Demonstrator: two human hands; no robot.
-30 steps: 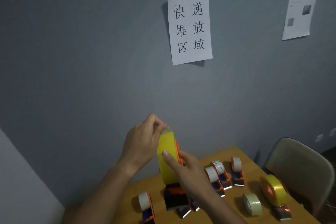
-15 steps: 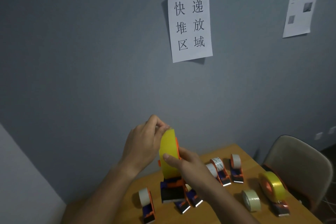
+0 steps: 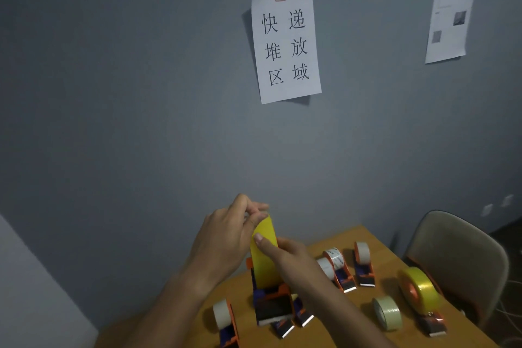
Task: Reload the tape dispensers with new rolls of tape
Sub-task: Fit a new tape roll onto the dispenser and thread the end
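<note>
I hold an orange and dark blue tape dispenser (image 3: 271, 304) upright above the table, loaded with a yellow tape roll (image 3: 264, 257). My right hand (image 3: 285, 258) grips the roll and dispenser from the right, thumb pressed on the tape face. My left hand (image 3: 228, 237) pinches the top edge of the yellow roll with fingertips. A second yellow roll sits on another dispenser (image 3: 421, 292) at the right. A loose pale tape roll (image 3: 388, 316) lies on the table.
On the wooden table (image 3: 367, 237) stand several small dispensers with white rolls (image 3: 363, 263), one at the near left (image 3: 224, 319). A beige chair (image 3: 460, 257) stands at the right. Paper signs (image 3: 285, 46) hang on the grey wall.
The held dispenser and both hands sank slightly in view as the camera tilted up. My left fingers stay pinched at the roll's top edge, working there.
</note>
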